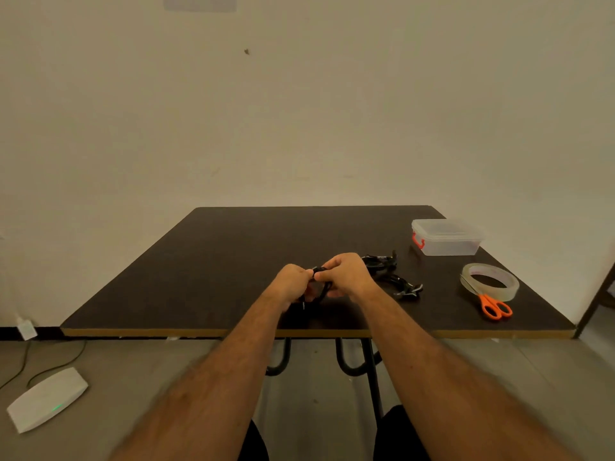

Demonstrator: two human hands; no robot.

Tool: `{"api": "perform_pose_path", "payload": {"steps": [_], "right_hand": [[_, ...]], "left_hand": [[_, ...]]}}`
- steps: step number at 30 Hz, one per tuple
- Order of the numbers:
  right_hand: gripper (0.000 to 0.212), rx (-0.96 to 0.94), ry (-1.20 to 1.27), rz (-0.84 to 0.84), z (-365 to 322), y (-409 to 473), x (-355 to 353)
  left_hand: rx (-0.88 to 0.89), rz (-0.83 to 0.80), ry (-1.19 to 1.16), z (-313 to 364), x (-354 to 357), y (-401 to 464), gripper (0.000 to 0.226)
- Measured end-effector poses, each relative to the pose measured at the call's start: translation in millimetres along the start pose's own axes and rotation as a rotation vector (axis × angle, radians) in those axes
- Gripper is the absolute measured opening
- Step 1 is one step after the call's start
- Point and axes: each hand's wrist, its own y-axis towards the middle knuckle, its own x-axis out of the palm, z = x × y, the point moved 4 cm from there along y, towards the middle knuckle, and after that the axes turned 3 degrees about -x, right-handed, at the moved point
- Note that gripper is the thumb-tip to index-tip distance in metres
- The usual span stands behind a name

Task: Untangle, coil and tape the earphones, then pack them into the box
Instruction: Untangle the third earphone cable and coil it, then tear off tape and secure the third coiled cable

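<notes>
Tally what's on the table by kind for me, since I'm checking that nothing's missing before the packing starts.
Earphone cable bundles: 2, one held in the left hand and right hand, one lying loose on the table
Clear plastic box, lid on: 1
Tape roll: 1
Orange-handled scissors: 1
Total: 5

I cannot tell how many earphones the loose bundle holds.

Two bare forearms, no sleeves, lightly haired, end in the left hand [293, 281] and right hand [346, 272]. No rings or watch. Dark clothing covers the thighs below the hands.
</notes>
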Motion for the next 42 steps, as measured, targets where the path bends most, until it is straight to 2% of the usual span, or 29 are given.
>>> {"api": "perform_pose_path", "payload": {"steps": [5,9,13,18,25,30,36,42], "right_hand": [[0.020,0.008,-0.094,-0.039,6.1,14.9,2.2],[0.022,-0.004,-0.206,-0.067,11.5,22.7,8.0],[0.019,-0.018,-0.338,-0.079,10.2,28.8,9.4],[0.017,-0.038,-0.545,-0.072,8.9,32.7,11.0],[0.023,-0.043,-0.677,-0.076,8.8,32.2,14.1],[0.030,-0.056,-0.642,-0.096,8.3,33.0,13.7],[0.026,-0.093,-0.559,-0.076,4.3,26.4,7.8],[0.018,-0.181,-0.492,0.026,-0.2,18.7,-1.8]], "left_hand": [[0.081,0.113,0.443,3.6,-7.9,13.7,0.032],[0.123,0.154,0.585,1.0,-11.2,18.2,0.026],[0.149,0.198,0.631,-4.2,-17.7,20.5,0.022],[0.128,0.161,0.621,-8.2,-26.1,22.4,0.033],[0.126,0.132,0.620,-9.8,-29.4,22.6,0.022],[0.142,0.146,0.597,-7.5,-31.3,20.5,0.025],[0.119,0.162,0.549,-7.0,-33.3,19.1,0.033],[0.212,0.287,0.544,2.3,-35.9,12.0,0.030]]}}
